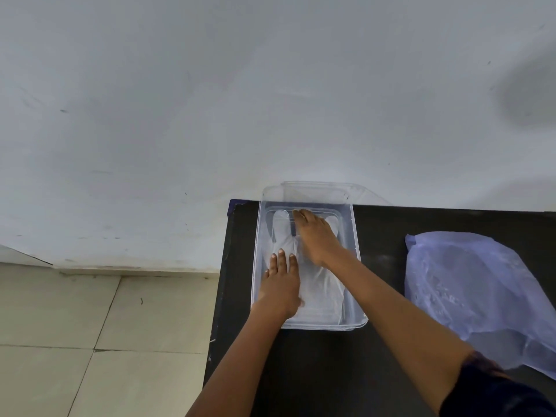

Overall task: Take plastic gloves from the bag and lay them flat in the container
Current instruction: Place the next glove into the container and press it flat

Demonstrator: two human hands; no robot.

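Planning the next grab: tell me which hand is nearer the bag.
Right. The right hand presses the glove in the container, bag side; the left hand is farther.

Bare left hand (281, 291) and forearm; bare right hand (319, 239); dark sleeve (493, 392) at right upper arm

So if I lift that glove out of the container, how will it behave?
Probably floppy: the glove is thin, see-through film lying creased. Likely very light, since both hands, left and right, press it flat in the container. It may cling or slide.
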